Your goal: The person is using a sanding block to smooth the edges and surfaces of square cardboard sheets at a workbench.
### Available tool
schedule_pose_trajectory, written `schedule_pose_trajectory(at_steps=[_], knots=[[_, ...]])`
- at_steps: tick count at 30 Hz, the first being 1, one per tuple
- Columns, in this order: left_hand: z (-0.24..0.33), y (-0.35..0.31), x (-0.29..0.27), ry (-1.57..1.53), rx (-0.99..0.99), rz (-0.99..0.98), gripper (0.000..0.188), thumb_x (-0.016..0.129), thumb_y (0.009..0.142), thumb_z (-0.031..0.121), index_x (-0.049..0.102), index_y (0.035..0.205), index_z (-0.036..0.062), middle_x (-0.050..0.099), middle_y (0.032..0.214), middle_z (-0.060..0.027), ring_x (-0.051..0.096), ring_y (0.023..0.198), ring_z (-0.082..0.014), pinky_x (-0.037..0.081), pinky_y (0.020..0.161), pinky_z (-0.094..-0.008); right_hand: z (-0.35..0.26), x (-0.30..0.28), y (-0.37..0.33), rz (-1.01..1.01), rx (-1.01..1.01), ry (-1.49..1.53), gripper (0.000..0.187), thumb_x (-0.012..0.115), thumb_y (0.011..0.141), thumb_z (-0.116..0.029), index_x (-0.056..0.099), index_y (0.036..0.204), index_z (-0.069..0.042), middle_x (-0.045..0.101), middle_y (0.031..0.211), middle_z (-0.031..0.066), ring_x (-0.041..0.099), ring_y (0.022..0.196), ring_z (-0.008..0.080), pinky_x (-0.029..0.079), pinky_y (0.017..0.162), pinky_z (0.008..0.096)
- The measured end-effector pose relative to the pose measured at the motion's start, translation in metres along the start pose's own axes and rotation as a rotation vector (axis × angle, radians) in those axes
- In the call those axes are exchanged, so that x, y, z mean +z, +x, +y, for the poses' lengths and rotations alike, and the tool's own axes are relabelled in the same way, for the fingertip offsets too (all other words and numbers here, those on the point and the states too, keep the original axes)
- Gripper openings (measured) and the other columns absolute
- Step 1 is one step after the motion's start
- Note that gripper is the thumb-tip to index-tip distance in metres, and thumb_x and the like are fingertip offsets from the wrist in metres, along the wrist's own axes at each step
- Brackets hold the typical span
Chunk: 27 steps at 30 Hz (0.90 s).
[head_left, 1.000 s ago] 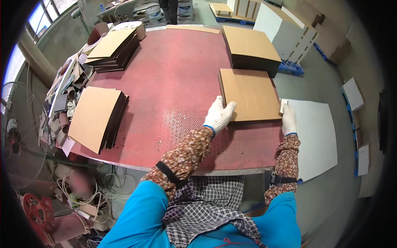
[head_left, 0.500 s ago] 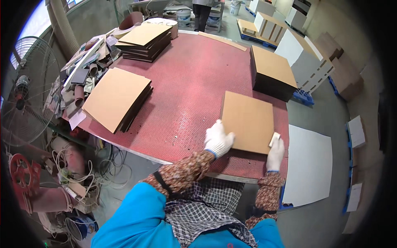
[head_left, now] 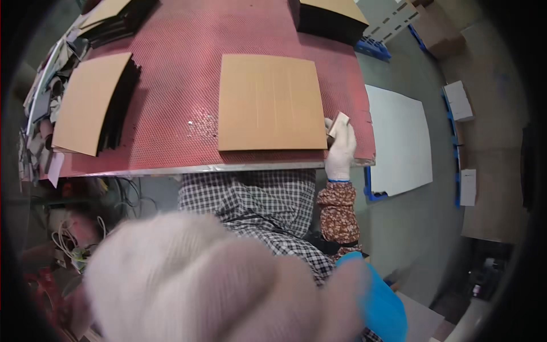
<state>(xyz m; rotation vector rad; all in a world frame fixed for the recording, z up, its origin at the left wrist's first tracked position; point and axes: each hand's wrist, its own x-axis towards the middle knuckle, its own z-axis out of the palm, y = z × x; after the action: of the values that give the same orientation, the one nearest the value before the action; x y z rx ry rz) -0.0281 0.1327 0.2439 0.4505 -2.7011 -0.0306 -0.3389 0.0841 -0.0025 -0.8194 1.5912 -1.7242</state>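
Observation:
A square brown fibreboard panel (head_left: 272, 102) lies flat near the front edge of the red mesh-covered table (head_left: 171, 68). Just off its right edge, my right hand (head_left: 341, 157), in a white glove with a blue cuff, is closed on a small pale block (head_left: 339, 123) with a brown side. My left hand (head_left: 199, 279), also in a white glove, is raised very close to the camera and fills the lower part of the view. It is blurred, and whether its fingers hold anything does not show.
A stack of brown panels (head_left: 91, 102) stands at the table's left, another (head_left: 108, 17) behind it, and a dark-sided stack (head_left: 330, 23) at the far right. Scraps (head_left: 43, 108) crowd the left edge. A large white sheet (head_left: 401, 142) lies on a blue pallet right of the table.
My left hand has left the panel and come up close to the camera. My right hand still holds the block beside the panel. The view has tilted down, and the panel now appears squarer on.

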Motion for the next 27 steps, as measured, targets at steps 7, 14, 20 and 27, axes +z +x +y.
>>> schedule_pose_trajectory(at_steps=[7, 14, 20, 27], knots=[[0.005, -0.036, 0.004, -0.067, -0.008, -0.089, 0.032, 0.078, 0.075, 0.010, 0.075, 0.107, 0.0057, 0.071, 0.088, -0.0065, 0.064, 0.073, -0.0240, 0.050, 0.067, -0.0367, 0.018, -0.005, -0.008, -0.031, -0.180, -0.182, 0.037, 0.042, 0.114, -0.026, 0.062, 0.117, 0.004, 0.072, 0.106, 0.0117, 0.066, 0.096, 0.0204, 0.052, 0.091, 0.0367], [0.003, -0.050, 0.003, -0.116, -0.064, -0.084, 0.032, 0.075, 0.080, 0.007, 0.074, 0.111, 0.0033, 0.072, 0.092, -0.0084, 0.066, 0.079, -0.0230, 0.052, 0.073, -0.0366, 0.025, -0.003, -0.016, -0.027, -0.192, -0.227, 0.034, 0.044, 0.114, -0.025, 0.062, 0.116, 0.004, 0.073, 0.110, 0.0132, 0.069, 0.101, 0.0209, 0.054, 0.093, 0.0357], [-0.007, -0.053, 0.005, -0.186, -0.097, -0.070, 0.032, 0.073, 0.083, 0.005, 0.073, 0.115, 0.0012, 0.073, 0.096, -0.0101, 0.067, 0.084, -0.0222, 0.053, 0.077, -0.0365, 0.025, -0.009, -0.012, 0.008, -0.202, -0.195, 0.034, 0.045, 0.114, -0.026, 0.063, 0.116, 0.003, 0.073, 0.106, 0.0118, 0.068, 0.099, 0.0209, 0.053, 0.092, 0.0367], [-0.022, -0.057, 0.007, -0.285, -0.168, -0.014, 0.032, 0.070, 0.088, 0.002, 0.072, 0.120, -0.0012, 0.074, 0.100, -0.0120, 0.069, 0.089, -0.0213, 0.055, 0.083, -0.0364, 0.022, -0.004, -0.012, 0.000, -0.213, -0.200, 0.035, 0.042, 0.114, -0.024, 0.064, 0.115, 0.004, 0.073, 0.107, 0.0121, 0.067, 0.097, 0.0211, 0.052, 0.091, 0.0366]])
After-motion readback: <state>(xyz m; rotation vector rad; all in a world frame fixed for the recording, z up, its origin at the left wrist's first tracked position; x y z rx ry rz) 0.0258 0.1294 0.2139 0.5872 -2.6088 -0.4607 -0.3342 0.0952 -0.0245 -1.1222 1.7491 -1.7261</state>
